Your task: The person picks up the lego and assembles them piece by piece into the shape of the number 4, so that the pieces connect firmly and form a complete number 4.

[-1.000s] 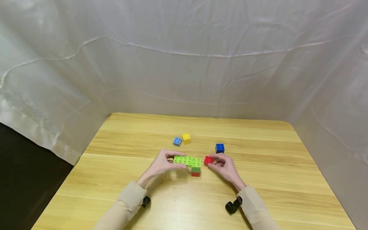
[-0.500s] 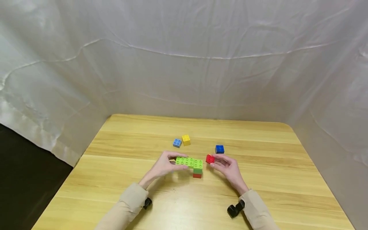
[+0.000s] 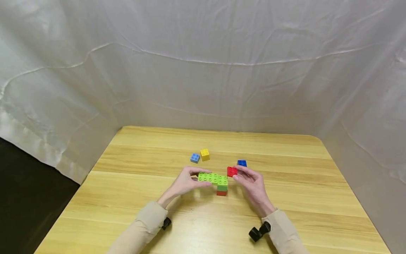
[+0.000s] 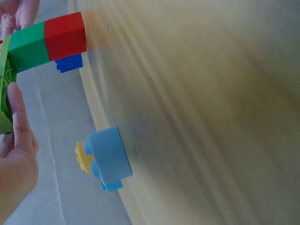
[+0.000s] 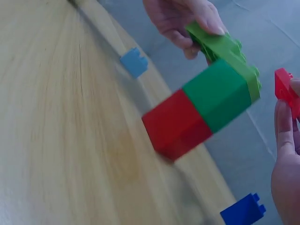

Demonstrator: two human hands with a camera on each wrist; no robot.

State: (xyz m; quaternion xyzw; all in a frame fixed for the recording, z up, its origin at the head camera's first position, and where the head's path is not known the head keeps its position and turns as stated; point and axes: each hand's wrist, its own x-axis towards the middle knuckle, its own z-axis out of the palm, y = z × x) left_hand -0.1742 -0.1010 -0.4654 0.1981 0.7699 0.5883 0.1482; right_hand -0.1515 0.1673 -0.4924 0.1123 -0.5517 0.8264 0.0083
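Observation:
My left hand point(image 3: 191, 181) holds the lime-green long brick point(image 3: 207, 177) between thumb and fingers at its left part. Its right end sits on a green brick point(image 5: 221, 95), with a red brick point(image 5: 177, 125) below that one. My right hand point(image 3: 252, 181) pinches a small red brick point(image 3: 232, 171), thin in the right wrist view, between thumb and fingertips. It is held just right of the lime top and apart from it in the right wrist view. Under my left hand stands a light blue brick point(image 4: 111, 155), hidden from the head view.
On the wooden table point(image 3: 279, 151), another light blue brick point(image 3: 195, 157) and a yellow brick point(image 3: 204, 154) lie behind my left hand. A dark blue brick point(image 3: 242, 163) sits behind my right hand, partly covered by it. Pale cloth point(image 3: 222, 88) hangs beyond the table.
My right hand has raised the small red brick and turned its studs level. My left hand has shifted the lime, green and red stack a little to the right.

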